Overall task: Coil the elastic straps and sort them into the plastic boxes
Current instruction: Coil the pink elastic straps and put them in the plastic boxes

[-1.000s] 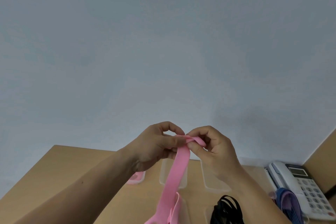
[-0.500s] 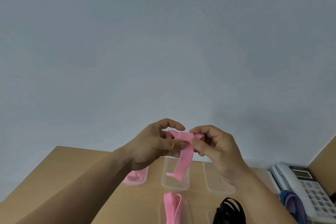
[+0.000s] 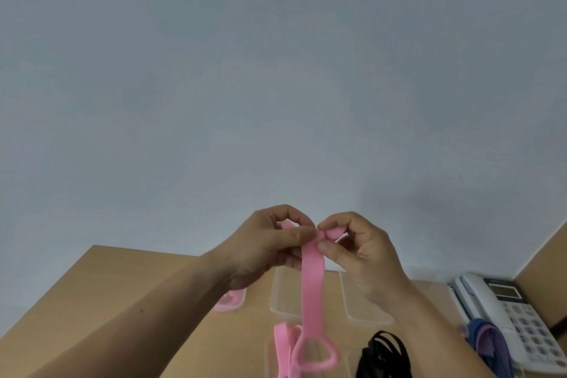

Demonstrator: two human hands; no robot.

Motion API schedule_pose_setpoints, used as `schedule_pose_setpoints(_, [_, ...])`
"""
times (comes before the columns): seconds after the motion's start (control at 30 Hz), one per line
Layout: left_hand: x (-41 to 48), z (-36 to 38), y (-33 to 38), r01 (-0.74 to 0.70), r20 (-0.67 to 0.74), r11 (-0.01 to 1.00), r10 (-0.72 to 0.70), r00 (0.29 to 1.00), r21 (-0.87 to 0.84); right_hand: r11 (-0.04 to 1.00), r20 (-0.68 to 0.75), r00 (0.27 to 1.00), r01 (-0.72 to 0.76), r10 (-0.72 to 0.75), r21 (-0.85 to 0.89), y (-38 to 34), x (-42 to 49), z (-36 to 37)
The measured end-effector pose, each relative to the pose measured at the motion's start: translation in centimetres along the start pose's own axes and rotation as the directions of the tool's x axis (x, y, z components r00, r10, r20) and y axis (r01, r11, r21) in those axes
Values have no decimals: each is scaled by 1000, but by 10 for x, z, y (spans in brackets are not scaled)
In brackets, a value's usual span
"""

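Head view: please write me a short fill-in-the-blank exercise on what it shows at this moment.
1. The left hand and right hand both pinch the top of a ____ elastic strap.
2. The telephone sits on the ____ side of the desk.
3. The strap bundle lying just right of the elastic strap's hanging loop is ____.

Missing words: pink; right; black.

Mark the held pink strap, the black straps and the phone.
pink strap (image 3: 312,285): head view, flat hanging stretch.
black straps (image 3: 374,362): head view, dense left part of the bundle.
phone (image 3: 521,327): head view, keypad.
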State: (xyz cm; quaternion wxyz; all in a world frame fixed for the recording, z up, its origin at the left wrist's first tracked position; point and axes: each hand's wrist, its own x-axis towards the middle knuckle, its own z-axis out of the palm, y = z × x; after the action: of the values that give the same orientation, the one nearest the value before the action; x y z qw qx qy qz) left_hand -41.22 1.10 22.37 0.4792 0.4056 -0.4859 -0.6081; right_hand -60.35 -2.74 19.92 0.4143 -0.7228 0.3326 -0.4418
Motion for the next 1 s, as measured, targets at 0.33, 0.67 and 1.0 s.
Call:
schedule_pose_setpoints(0.33, [2,-4,-11,-98,-88,982,113,990,164,952,70,985,-171,158,255,-3,-2,0])
schedule_pose_setpoints(0.67, [-7,-6,-12,-23,-7,977,25,1000,211,989,-40,996,-71,77,126,-2,-5,6])
schedule_pose_setpoints(1.0, [-9,-4,-6,56,-53,992,-50,997,113,998,-70,996,47,-49,-30,6,-9,13])
